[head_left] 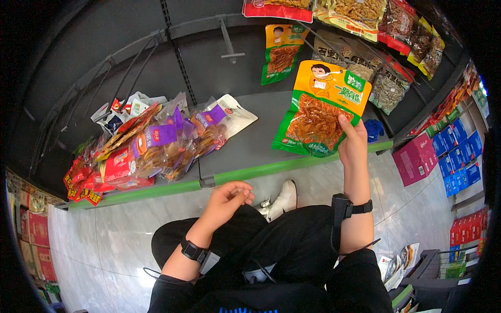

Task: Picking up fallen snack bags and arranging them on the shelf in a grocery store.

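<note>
My right hand [352, 141] grips the lower right edge of an orange-and-green snack packet [319, 117] with a clear window showing reddish-brown food. The packet is held up in front of the shelf. Behind it, a matching snack packet [281, 56] hangs from a display hook. My left hand [229, 201] is held over my knee with its fingers loosely curled; nothing shows in it, and part of the palm is hidden. Just beyond it runs the shelf's green front edge [266, 170]. Snack packets with purple labels [156, 139] lie heaped at the shelf's left.
Metal display hooks [231, 43] stick out from the dark back panel. More snack packets [354, 17] hang at the upper right. On the floor side stand a magenta carton [415, 159] and several blue boxes [456, 144]. White packets [395, 266] stand behind my right arm.
</note>
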Motion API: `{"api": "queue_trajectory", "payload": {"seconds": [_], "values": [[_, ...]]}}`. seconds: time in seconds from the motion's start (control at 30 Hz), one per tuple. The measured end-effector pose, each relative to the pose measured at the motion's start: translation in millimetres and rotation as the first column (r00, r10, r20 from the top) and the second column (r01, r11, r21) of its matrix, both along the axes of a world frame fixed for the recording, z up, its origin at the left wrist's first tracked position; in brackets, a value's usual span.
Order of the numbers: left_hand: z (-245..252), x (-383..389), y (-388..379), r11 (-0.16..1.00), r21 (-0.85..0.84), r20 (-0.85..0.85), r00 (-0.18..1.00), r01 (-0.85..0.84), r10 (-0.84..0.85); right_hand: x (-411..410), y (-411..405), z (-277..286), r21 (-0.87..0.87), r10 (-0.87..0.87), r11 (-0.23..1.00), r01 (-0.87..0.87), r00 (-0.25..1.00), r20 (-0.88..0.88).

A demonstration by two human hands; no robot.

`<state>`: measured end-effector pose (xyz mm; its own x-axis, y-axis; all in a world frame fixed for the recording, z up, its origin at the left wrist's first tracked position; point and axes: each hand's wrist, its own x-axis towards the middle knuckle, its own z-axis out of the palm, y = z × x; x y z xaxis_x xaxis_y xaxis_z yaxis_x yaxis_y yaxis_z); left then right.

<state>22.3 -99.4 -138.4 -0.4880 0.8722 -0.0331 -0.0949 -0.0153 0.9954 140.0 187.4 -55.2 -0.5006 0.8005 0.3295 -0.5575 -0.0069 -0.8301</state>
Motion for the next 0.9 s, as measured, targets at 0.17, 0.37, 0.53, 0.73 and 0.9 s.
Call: {"api": "queue_trajectory", "payload": {"seconds": [0.17, 0.37, 0.53, 0.73, 0.9], "values": [[-3, -1, 0, 1.0, 0.027, -0.007, 1.0, 0.017, -0.017, -7, 13, -4, -0.007, 0.037, 0.999, -0.038, 0.999, -0.026], [-2, 0, 1, 1.0, 0.026, -0.017, 1.0, 0.013, -0.012, -12, 14, -4, 0.01, 0.061, 0.998, -0.061, 0.998, 0.021], [-4, -1, -1, 1.0, -0.002, -0.044, 0.999, 0.007, -0.007, -21, 17, -2, -0.017, 0.062, 0.998, -0.062, 0.998, 0.02], [-5, 0, 2, 0.999, 0.032, -0.034, 0.999, 0.035, -0.034, -15, 15, 2, -0.107, 0.11, 0.988, -0.109, 0.994, -0.001], [-4, -2, -2, 0.999, 0.022, -0.071, 0.997, 0.045, -0.043, -18, 11, 3, -0.087, 0.118, 0.989, -0.118, 0.993, -0.003]]}}
